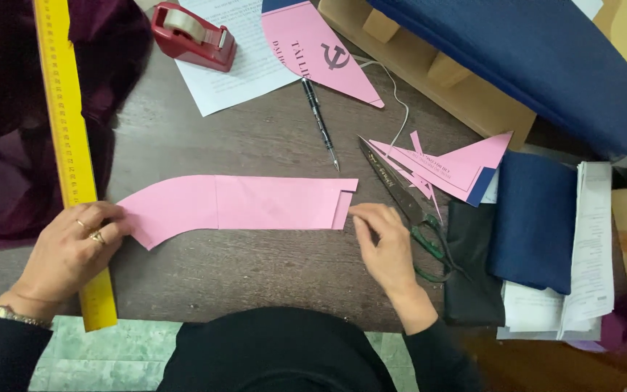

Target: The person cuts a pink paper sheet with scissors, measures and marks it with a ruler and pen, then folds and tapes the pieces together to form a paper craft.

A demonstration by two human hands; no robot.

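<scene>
A long pink paper strip (241, 205) with a curved left end lies flat on the dark wooden table (255, 276). My left hand (74, 250), wearing rings, presses its fingertips on the strip's curved left end and lies over a yellow ruler (74, 160). My right hand (384, 243) touches the strip's notched right end with its fingertips. Scissors (400, 199) with green handles lie just right of that hand.
A black pen (319, 122), a red tape dispenser (194, 35), white sheets (248, 69) and pink paper offcuts (451, 167) lie farther back. Folded navy and black fabric (531, 218) and a paper stack (589, 247) sit at the right. Maroon cloth (9, 123) covers the left.
</scene>
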